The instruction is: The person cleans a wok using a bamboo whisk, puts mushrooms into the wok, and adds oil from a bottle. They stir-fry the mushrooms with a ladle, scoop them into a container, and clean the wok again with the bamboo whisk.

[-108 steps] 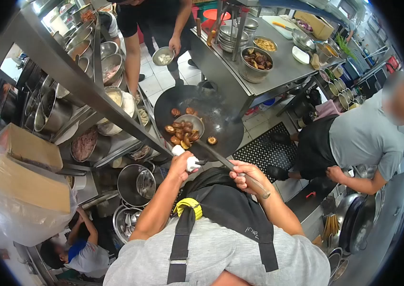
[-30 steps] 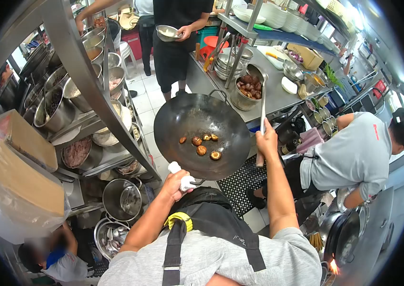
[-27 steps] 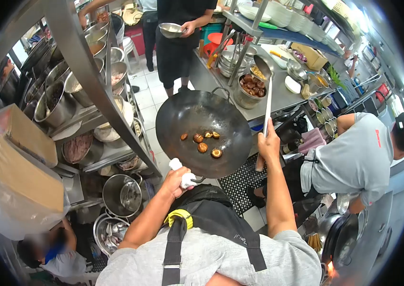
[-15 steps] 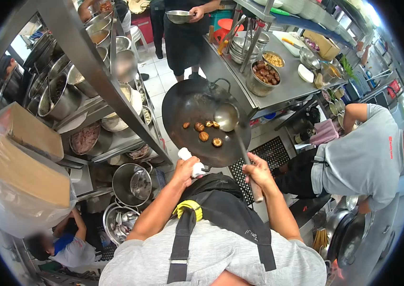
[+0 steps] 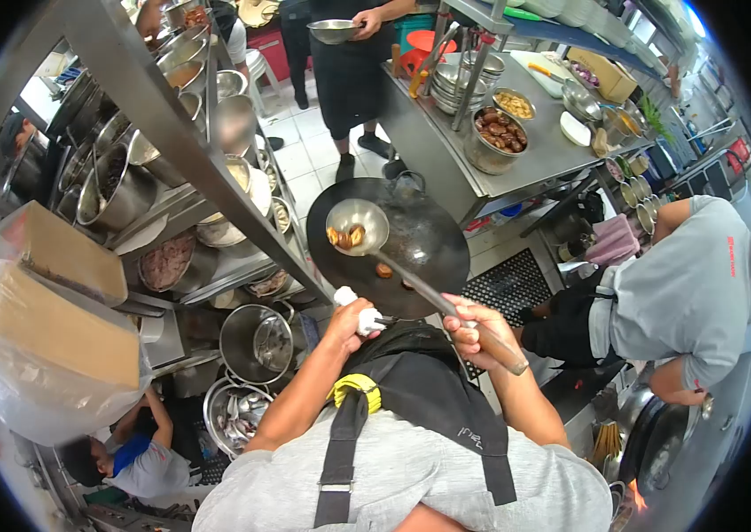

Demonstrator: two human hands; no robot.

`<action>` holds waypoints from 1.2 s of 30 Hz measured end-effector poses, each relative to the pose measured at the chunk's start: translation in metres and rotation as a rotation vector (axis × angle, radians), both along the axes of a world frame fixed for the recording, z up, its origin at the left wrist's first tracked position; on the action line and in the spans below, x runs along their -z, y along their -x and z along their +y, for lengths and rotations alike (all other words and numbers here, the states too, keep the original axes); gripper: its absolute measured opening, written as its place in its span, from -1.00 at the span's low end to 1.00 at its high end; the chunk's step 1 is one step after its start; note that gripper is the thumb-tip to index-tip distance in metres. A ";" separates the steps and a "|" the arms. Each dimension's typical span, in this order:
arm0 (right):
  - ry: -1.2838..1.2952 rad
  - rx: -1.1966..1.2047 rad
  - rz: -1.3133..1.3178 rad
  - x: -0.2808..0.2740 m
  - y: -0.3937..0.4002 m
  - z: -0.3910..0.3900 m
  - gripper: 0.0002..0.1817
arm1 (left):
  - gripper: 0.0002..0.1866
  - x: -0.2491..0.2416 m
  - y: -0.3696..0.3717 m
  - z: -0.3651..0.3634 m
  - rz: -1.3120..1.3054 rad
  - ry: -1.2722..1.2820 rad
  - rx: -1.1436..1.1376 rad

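Mushrooms [image 5: 355, 236] in the bowl of a ladle [image 5: 365, 215] over a dark wok [image 5: 433, 244], a few more beside it, right hand [image 5: 475, 332] closed around the handle, left hand [image 5: 351, 325] gripping a white cloth [image 5: 368, 321] at the near rim, a filled pot [image 5: 492, 158] on the steel counter [image 5: 546, 161].

Ladle [image 5: 426, 290] in right hand [image 5: 480, 332], over wok [image 5: 429, 235]

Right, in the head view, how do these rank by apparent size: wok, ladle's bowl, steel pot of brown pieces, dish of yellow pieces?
1. wok
2. steel pot of brown pieces and ladle's bowl: too alike in the picture to rank
3. dish of yellow pieces
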State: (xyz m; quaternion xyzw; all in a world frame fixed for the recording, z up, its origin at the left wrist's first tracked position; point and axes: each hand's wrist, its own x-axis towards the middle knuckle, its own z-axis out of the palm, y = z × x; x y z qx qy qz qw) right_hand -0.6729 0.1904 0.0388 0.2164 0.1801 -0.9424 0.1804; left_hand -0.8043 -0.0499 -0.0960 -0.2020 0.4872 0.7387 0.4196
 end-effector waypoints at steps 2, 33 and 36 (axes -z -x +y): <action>-0.069 0.074 0.045 -0.017 0.002 0.024 -0.52 | -0.88 0.004 -0.001 -0.003 0.003 -0.041 -0.003; -1.473 -0.228 0.169 0.030 0.007 0.078 -0.28 | -0.82 -0.047 0.027 0.001 0.141 0.013 0.064; -1.494 -0.294 0.175 0.040 -0.001 0.079 -0.27 | -0.83 -0.040 0.029 0.000 0.140 0.028 0.070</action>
